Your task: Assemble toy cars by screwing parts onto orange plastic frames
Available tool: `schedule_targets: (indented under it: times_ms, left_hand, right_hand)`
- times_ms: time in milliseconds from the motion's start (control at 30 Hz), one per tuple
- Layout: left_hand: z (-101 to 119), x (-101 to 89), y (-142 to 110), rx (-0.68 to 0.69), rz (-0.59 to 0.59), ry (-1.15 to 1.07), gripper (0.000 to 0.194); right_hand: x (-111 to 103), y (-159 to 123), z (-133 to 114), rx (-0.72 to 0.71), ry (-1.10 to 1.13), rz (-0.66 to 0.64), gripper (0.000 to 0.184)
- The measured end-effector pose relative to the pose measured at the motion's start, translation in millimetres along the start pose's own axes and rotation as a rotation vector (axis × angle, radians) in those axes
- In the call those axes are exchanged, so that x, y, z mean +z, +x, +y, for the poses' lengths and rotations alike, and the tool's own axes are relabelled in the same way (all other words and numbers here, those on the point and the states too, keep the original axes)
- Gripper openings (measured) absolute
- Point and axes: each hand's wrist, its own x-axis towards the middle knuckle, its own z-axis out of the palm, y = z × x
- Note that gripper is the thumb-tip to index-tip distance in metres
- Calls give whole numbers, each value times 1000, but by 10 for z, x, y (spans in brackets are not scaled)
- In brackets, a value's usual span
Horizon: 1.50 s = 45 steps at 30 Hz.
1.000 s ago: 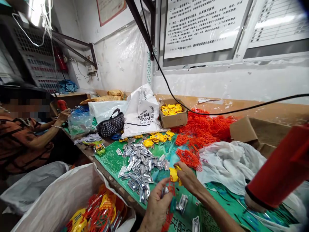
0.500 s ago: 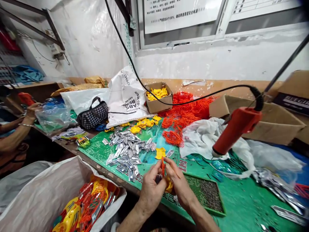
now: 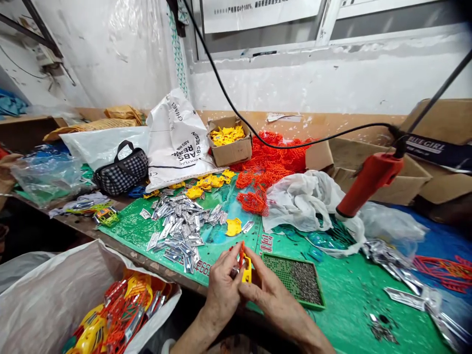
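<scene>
My left hand (image 3: 221, 281) and my right hand (image 3: 266, 287) meet at the table's front edge, fingers closed together. Between them is a small yellow plastic piece (image 3: 247, 271), gripped by my right hand. A thin orange plastic piece (image 3: 242, 251) stands up against it, pinched in my left fingertips. My fingers cover much of both pieces. Just beyond lies a loose yellow piece (image 3: 233, 227) beside a pile of silver strips (image 3: 184, 221). To the right of my right hand sits a green tray (image 3: 321, 282) with many small dark screws (image 3: 305, 280).
A red electric screwdriver (image 3: 368, 184) hangs at the right on a black cable. An open white sack (image 3: 40, 295) of yellow and orange parts stands at lower left. Behind are a box of yellow pieces (image 3: 231, 153), an orange heap (image 3: 273, 157) and a white plastic bag (image 3: 302, 196).
My view has swung right and slightly down. The yellow piece between my hands has turned and come up, showing more beside the orange piece. Both hands remain together.
</scene>
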Motion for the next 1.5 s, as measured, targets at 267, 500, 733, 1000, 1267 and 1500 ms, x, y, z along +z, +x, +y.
schedule_targets:
  times_ms: [267, 500, 733, 1000, 1267, 1500]
  left_hand:
    - [97, -71, 12, 100, -63, 37, 46]
    - [249, -85, 32, 391, -77, 154, 52]
    - [386, -98, 7, 519, -140, 273, 59]
    - [454, -137, 18, 613, -140, 340, 46]
    - [437, -163, -9, 570, -212, 300, 50]
    - [427, -197, -33, 388, -347, 20, 77]
  right_hand:
    - [-182, -56, -6, -86, -76, 23, 66]
    - [-279, -70, 72, -206, 357, 195, 60]
    - [-246, -130, 138, -298, 390, 176, 61]
    - [-276, -185, 129, -322, 282, 139, 62]
    - [-276, -225, 112, -339, 235, 106, 63]
    - [-223, -186, 87, -278, 107, 235, 72]
